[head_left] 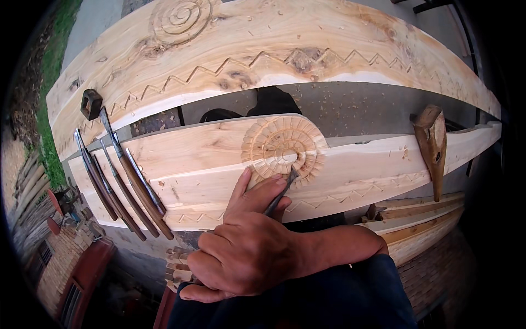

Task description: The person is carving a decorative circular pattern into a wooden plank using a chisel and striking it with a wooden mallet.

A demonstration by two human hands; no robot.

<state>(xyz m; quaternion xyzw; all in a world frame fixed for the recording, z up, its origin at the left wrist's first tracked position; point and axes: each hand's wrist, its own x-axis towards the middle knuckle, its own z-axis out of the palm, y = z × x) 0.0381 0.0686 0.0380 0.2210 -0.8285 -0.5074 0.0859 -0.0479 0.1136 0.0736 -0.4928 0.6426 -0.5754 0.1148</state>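
A carved round rosette (285,145), ringed with radiating notches, sits at the middle of the nearer pale wooden board (205,140). The blade of a chisel (280,196) slants up to the rosette's lower part, its tip against the wood. My right hand (249,252) is closed in a fist over the chisel's rear end, hiding the handle. Partly covered by it, my left hand (260,192) rests on the board below the rosette. Its fingers press around the chisel's blade, one finger stretched out flat on the wood.
Several long-handled chisels (131,192) lie side by side at the board's left. Near them is a dark hexagonal metal piece (91,104). A wooden mallet (432,142) lies across the right end. Beyond a gap stands a second board (350,41) with zigzag carving.
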